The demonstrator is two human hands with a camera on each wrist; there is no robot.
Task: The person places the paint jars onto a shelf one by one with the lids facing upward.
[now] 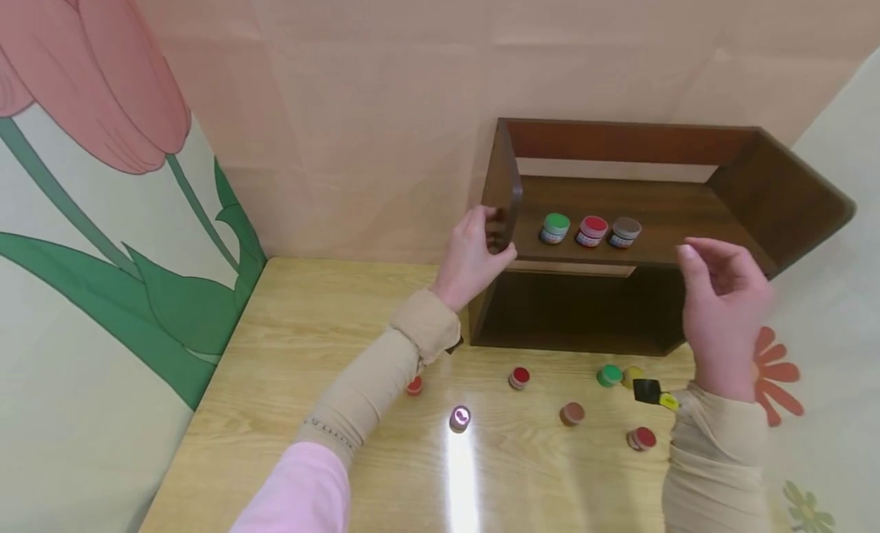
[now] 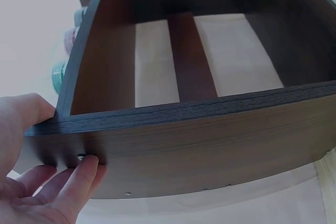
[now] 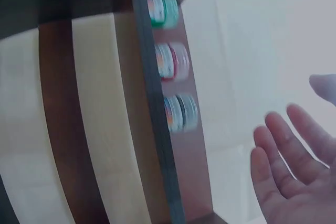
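Observation:
A dark brown wooden shelf unit (image 1: 605,197) stands against the back wall. My left hand (image 1: 474,254) holds its left side panel; in the left wrist view the thumb lies on the front edge and the fingers on the outer face. On the upper board sit a green-lidded jar (image 1: 554,227), a red-lidded jar (image 1: 592,231) and a grey-brown-lidded jar (image 1: 624,232) in a row. My right hand (image 1: 725,311) is in front of the shelf's right part, apart from the jars. Nothing is between its loosely bent fingers (image 3: 286,135).
Several small jars stand on the wooden table (image 1: 296,350): a purple-marked one (image 1: 460,418), a dark red one (image 1: 519,377), a brown one (image 1: 572,413), a green one (image 1: 609,375), a yellow one (image 1: 633,376) and another red one (image 1: 642,438). My left forearm partly covers an orange-red jar (image 1: 415,386).

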